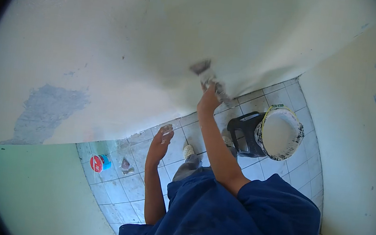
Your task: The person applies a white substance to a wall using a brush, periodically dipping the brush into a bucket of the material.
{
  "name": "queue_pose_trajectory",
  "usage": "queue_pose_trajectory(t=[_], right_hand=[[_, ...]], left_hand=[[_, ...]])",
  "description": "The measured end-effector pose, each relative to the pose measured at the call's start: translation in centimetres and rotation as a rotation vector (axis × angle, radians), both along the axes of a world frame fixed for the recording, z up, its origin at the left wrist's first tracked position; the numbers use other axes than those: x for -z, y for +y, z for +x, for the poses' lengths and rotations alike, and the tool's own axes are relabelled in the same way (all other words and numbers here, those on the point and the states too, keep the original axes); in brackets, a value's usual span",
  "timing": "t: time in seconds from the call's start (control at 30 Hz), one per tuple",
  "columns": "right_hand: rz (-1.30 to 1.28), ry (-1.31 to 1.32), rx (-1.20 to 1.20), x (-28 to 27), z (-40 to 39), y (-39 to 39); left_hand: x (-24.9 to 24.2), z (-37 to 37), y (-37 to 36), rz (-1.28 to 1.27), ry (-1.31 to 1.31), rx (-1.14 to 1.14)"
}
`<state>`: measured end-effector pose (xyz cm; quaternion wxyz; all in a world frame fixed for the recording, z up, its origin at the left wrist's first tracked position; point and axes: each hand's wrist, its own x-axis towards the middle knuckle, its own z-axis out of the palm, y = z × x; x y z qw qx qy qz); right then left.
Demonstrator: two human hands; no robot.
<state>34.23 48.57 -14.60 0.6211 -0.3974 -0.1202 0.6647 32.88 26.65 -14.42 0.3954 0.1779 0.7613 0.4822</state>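
The right hand [209, 100] is closed around a blurred putty knife [201, 66], which is in front of the pale wall [128, 30]; I cannot tell if its blade touches the surface. The left hand [159, 148] is partly curled, with something whitish at its fingers, but whether it grips this is not clear. A bucket [300, 132] of white paste stands beside a black plastic stool [253, 131], near the feet. A backward step could knock it and spill paste. Too much tilt of the blade could scratch the wall, and loose paste could make the tiles [132, 188] slippery.
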Motion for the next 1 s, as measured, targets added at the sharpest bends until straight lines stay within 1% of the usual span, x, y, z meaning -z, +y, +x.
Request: queue_pose_trajectory(t=[0.03,0.07,0.13,0.17,0.23,0.27,0.3,0.37,0.43,0.47,0.5,0.57,0.6,0.63,0.67,0.73,0.8,0.87,0.9,0.93,1.0], right_hand=[[0.031,-0.211,-0.053,8.2,-0.8,0.3],[0.061,-0.42,-0.107,15.0,-1.3,0.5],[-0.046,-0.255,-0.158,18.0,-0.5,-0.6],[-0.1,-0.172,-0.182,17.7,-0.2,-1.2],[-0.118,-0.115,-0.17,16.8,-0.7,-0.7],[-0.125,-0.093,-0.167,15.3,-0.7,-0.5],[-0.118,-0.022,-0.16,11.8,-0.7,-0.5],[-0.095,0.12,-0.152,1.3,-0.7,-0.9],[0.035,0.257,-0.178,-5.8,0.5,-1.9],[0.097,0.328,-0.191,-8.1,0.8,-2.5],[0.146,0.34,-0.178,-9.7,1.1,-3.0],[0.237,0.366,-0.143,-11.4,1.1,-4.0],[0.169,0.326,-0.135,-10.2,0.3,-4.2],[0.099,0.285,-0.127,-7.4,-0.9,-4.5],[0.027,0.246,-0.118,-4.1,-2.0,-4.8],[-0.036,0.034,-0.114,4.6,-3.4,-5.6],[-0.259,-0.062,-0.17,11.4,-3.5,-6.2],[-0.224,-0.121,-0.272,17.1,-3.0,-6.9],[-0.199,-0.144,-0.317,17.1,-3.0,-7.2],[-0.193,-0.109,-0.268,17.0,-3.8,-7.1],[-0.181,-0.051,-0.174,10.9,-5.1,-6.8]], left_hand=[[0.2,-0.1,-0.4,-0.005,0.02,0.001],[0.4,-0.3,-0.8,-0.012,0.043,0.002],[0.4,-0.6,-1.6,-0.002,0.054,-0.015],[0.4,-0.7,-2.1,-0.015,0.056,-0.019],[0.2,-1.3,-2.9,-0.034,0.064,-0.025],[0.1,-1.5,-3.0,-0.041,0.046,-0.038],[0.0,-1.6,-3.2,-0.045,0.023,-0.053],[0.2,-1.6,-3.2,-0.032,-0.009,-0.062],[0.7,-1.7,-3.1,-0.004,-0.017,-0.048],[0.8,-1.8,-2.8,0.005,-0.017,-0.041],[1.0,-1.7,-2.7,0.01,-0.018,-0.033],[1.2,-1.9,-2.8,-0.014,-0.022,0.009],[1.3,-2.2,-2.9,-0.04,-0.022,0.041],[1.4,-2.4,-3.0,-0.068,-0.023,0.074],[1.3,-2.5,-3.3,-0.064,-0.013,0.078],[1.2,-2.8,-3.8,-0.054,0.009,0.08],[1.2,-3.4,-4.7,-0.006,0.068,0.039],[1.5,-3.1,-6.2,-0.001,0.073,0.01],[1.7,-3.5,-6.6,-0.007,0.067,0.007],[1.8,-3.9,-6.9,-0.009,0.061,0.003],[1.7,-4.1,-7.5,-0.017,-0.01,-0.024]])
